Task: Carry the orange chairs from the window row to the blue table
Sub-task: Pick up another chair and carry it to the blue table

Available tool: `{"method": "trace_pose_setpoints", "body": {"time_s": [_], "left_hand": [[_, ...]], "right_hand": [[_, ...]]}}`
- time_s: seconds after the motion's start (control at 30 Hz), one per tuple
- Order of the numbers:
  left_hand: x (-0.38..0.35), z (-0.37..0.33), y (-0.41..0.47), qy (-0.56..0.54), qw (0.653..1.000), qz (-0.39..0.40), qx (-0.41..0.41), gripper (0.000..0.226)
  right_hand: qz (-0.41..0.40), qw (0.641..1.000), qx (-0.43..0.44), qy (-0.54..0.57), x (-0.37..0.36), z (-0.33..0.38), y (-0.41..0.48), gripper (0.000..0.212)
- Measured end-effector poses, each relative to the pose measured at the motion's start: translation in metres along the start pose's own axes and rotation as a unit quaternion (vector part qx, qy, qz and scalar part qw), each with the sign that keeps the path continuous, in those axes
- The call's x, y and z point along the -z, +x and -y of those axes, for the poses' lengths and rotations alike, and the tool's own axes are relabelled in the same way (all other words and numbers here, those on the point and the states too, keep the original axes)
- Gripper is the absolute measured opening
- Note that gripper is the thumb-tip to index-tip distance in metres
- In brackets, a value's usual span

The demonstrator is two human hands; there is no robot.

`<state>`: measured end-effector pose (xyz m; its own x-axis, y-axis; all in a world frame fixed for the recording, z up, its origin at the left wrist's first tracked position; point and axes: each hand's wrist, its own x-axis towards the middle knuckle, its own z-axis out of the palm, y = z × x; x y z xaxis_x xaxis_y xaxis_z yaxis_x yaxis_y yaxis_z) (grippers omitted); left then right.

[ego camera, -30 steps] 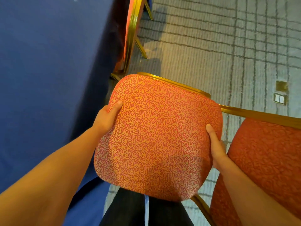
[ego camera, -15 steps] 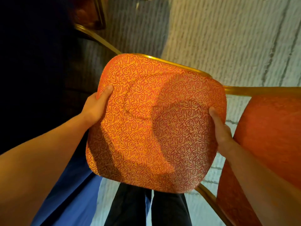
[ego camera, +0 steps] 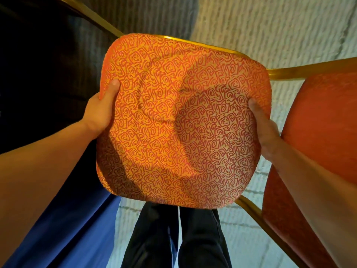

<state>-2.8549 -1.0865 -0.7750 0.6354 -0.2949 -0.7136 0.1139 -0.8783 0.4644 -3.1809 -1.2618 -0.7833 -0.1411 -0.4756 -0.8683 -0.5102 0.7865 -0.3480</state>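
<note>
An orange chair fills the middle of the head view, its patterned seat cushion [ego camera: 179, 120] facing me and its gold frame showing along the far edge. My left hand [ego camera: 101, 113] grips the seat's left side, thumb on top. My right hand [ego camera: 264, 126] grips the right side, thumb along the fabric. The chair's orange backrest [ego camera: 320, 122] stands at the right, partly hidden behind my right forearm. The blue table cloth [ego camera: 63, 219] hangs at the lower left, close beside the seat.
Pale ribbed carpet [ego camera: 270, 29] lies beyond and under the chair. A dark shadowed area with a gold chair leg [ego camera: 92, 18] is at the upper left. My dark trouser legs [ego camera: 173, 238] stand just below the seat.
The view has dropped closer to the seat and the chair has shifted left toward the blue cloth. The neighbouring chair at the top has left the view. Both hands keep their grip.
</note>
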Motion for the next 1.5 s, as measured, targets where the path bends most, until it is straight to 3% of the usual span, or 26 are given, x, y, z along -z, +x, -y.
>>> {"method": "trace_pose_setpoints", "body": {"time_s": [0.17,0.27,0.33,0.5,0.63,0.73,0.8,0.93,1.03,1.2,1.5], "left_hand": [[-0.001,0.004,-0.005,0.009,1.0,-0.022,-0.006,0.053],[-0.003,0.002,-0.012,0.012,0.997,-0.07,-0.003,0.066],[-0.006,0.005,-0.02,0.035,0.996,-0.082,-0.015,0.065],[0.002,0.003,-0.063,0.086,0.995,-0.043,-0.022,0.066],[0.025,-0.01,-0.106,0.042,0.998,0.041,-0.018,0.082],[0.037,-0.016,-0.131,0.029,0.995,0.091,-0.03,0.095],[0.051,-0.05,-0.18,0.033,0.992,0.115,-0.043,0.092],[0.066,-0.073,-0.235,0.053,0.99,0.119,-0.047,0.064],[0.072,-0.081,-0.261,0.038,0.989,0.13,-0.051,0.066],[0.086,-0.11,-0.311,0.017,0.987,0.132,-0.087,0.059],[0.076,-0.165,-0.378,-0.026,0.974,0.133,-0.183,0.045]], "right_hand": [[-0.052,0.996,0.07,-0.023,-0.003,-0.007,-0.016,0.106],[-0.078,0.989,0.115,-0.047,-0.011,-0.01,-0.026,0.088],[-0.1,0.984,0.13,-0.076,-0.016,-0.012,-0.037,0.089],[-0.066,0.98,0.141,-0.121,-0.004,-0.021,-0.078,0.092],[-0.006,0.975,0.17,-0.141,0.015,-0.026,-0.135,0.07],[0.03,0.975,0.162,-0.147,0.029,-0.015,-0.197,0.041],[0.048,0.979,0.153,-0.128,0.037,-0.016,-0.227,0.037],[0.029,0.978,0.181,-0.099,0.055,-0.01,-0.275,0.038],[0.01,0.97,0.214,-0.113,0.067,0.0,-0.299,0.015],[-0.004,0.95,0.295,-0.102,0.096,0.015,-0.346,0.023],[0.002,0.93,0.32,-0.178,0.16,0.05,-0.386,0.064]]}}
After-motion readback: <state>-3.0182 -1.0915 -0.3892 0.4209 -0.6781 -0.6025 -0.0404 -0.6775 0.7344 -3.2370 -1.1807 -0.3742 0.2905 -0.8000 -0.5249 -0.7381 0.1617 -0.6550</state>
